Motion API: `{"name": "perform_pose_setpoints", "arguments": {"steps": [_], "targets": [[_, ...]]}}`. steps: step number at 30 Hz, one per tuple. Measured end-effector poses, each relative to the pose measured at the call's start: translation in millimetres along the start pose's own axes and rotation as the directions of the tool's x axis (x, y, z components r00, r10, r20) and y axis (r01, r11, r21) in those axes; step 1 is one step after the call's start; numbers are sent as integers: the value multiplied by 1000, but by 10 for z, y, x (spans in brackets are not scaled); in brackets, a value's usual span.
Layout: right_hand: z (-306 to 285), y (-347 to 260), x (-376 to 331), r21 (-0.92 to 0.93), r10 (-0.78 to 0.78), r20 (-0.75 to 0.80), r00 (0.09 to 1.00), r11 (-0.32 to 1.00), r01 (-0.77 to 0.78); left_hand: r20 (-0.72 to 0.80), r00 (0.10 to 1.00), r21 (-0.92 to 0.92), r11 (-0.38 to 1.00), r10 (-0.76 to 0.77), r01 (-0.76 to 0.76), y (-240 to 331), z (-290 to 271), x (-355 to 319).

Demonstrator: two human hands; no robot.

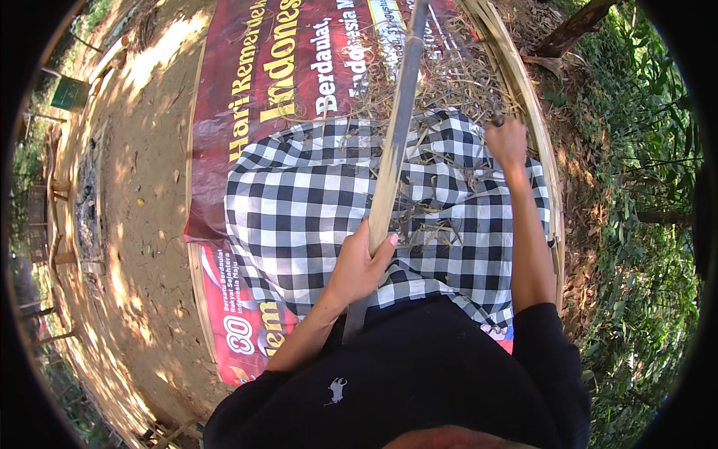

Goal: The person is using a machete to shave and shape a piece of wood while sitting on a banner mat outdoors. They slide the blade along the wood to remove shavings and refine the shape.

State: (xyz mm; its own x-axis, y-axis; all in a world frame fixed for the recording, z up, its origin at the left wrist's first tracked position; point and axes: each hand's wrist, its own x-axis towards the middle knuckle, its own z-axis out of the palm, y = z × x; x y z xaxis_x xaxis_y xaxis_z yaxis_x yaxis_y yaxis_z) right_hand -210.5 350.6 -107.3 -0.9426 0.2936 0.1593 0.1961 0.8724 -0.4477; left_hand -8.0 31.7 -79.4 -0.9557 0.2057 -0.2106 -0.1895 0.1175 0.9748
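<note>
A long bamboo strip [385,183] slants from my lap up past the far edge of the view, pale along its middle and dark grey toward both ends. My left hand [362,263] is closed around its lower part, thumb on the right side. To the right, my right hand [507,144] is closed in a fist on a dark tool handle [498,120], apart from the strip; the rest of the tool cannot be made out. A black-and-white checked cloth [299,202] covers my legs, with thin curled shavings [437,232] scattered on it.
Under me lies a red printed banner [224,179] on a platform with a bamboo edge [535,112] at the right. More shavings [467,82] are heaped beyond the cloth. Bare dirt ground [153,172] stretches left, and green plants [643,127] grow at the right.
</note>
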Motion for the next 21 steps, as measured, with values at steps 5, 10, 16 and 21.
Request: {"name": "perform_pose_setpoints", "arguments": {"steps": [5,10,16,21], "targets": [[-297,-330,-276,201,-52,113,992,979,29,60,976,-179,960,-210,217,218,-193,69],[-319,-579,-913,104,-268,335,903,963,247,67,969,-301,921,-239,248,236,-246,195],[-339,-668,-1134,50,-481,396,782,862,504,58,968,-293,922,-246,252,271,-255,176],[-150,-509,-1066,102,-540,335,772,835,540,84,978,-226,953,-189,203,293,-227,122]]}}
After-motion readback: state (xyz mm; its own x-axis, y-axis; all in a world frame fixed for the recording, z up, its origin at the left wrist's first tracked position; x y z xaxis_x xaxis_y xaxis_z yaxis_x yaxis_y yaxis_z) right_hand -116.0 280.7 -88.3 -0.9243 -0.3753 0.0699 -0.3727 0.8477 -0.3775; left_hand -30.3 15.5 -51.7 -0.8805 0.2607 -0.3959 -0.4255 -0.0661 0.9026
